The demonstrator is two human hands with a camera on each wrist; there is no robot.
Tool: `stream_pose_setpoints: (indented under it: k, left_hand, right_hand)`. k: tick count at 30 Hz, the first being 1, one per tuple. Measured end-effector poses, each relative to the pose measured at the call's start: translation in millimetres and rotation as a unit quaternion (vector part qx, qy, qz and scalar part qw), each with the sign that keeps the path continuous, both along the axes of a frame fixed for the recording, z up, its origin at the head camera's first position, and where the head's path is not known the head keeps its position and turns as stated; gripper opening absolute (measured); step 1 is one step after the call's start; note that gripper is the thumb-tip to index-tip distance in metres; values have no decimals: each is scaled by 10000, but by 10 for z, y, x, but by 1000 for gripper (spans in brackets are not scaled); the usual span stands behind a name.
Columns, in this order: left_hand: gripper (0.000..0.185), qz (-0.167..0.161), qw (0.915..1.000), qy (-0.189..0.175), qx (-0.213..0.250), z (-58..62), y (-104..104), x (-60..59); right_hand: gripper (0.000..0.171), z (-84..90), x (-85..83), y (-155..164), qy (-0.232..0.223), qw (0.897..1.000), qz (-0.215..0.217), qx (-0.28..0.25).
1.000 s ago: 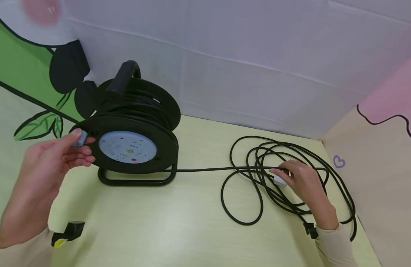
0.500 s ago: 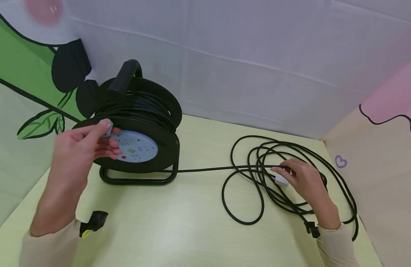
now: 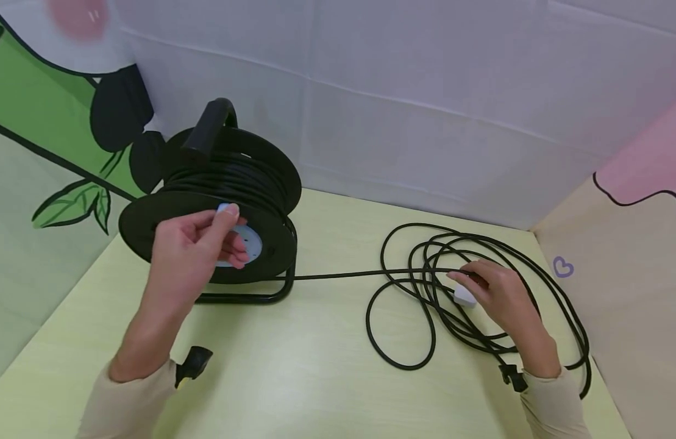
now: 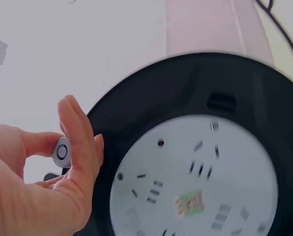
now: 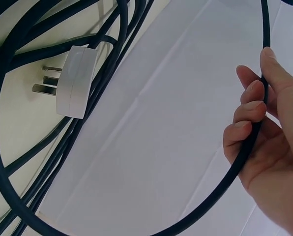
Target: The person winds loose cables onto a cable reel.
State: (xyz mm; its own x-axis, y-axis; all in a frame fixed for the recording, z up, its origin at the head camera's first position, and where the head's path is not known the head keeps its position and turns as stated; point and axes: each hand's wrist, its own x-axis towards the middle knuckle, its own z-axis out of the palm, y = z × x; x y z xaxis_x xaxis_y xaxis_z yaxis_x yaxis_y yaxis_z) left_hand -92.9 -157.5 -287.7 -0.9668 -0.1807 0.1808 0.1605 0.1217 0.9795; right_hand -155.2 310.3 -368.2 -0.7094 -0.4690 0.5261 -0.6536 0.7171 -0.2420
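Observation:
A black cable reel (image 3: pixel 137 222) stands on its tubular frame at the left of the head view, wound with black cable. Between thumb and fingers, my left hand (image 3: pixel 192 250) pinches the light grey knob (image 4: pixel 62 152) at the edge of the reel's front disc. Behind that hand, the pale socket panel (image 4: pixel 186 142) is partly hidden in the head view. From the reel, a length of cable (image 3: pixel 338 276) runs right to my right hand (image 3: pixel 499 289), whose thumb and curled fingers hold it. A white three-pin plug (image 5: pixel 76 81) lies among the loops near this hand.
Loose cable loops (image 3: pixel 406 368) spread over the right side of the pale table (image 3: pixel 294 366). A white cloth wall (image 3: pixel 425 146) rises along the back edge, with printed side panels left and right. The reel's carrying handle (image 3: pixel 203 131) sticks up above the drum.
My left hand has moved right, carrying the knob over the top of the disc, and the disc has turned clockwise. The right hand has stayed nearly in place, still holding the cable.

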Motion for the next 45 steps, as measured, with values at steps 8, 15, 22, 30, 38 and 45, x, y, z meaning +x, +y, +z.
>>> stream_pose_setpoints:
  k: [8, 15, 22, 30, 38, 45]
  left_hand:
    - [42, -322, 9990, -214, -233, -125, 222, -7]
    - [38, -520, 9975, -401, -261, -364, 345, -51]
    - [36, -655, 9918, -1018, -408, -690, 418, -57]
    - [33, -729, 9826, -1479, -851, -975, 285, -46]
    - [31, -774, 9804, -1546, -943, -1143, 177, -25]
    - [31, -770, 9793, -1513, -1107, -1167, 170, -32]
  right_hand:
    - [11, 6, 8, -11, 1, 9999, 25, -98]
    - [15, 26, 28, 17, 44, 9998, -193, -105]
    - [16, 32, 31, 33, 85, 9988, -411, -251]
    - [15, 92, -37, -35, 281, 9986, -125, -427]
    - [16, 228, -63, -55, 604, 9962, -113, -616]
    - [22, 444, -100, -21, 617, 9961, -290, -567]
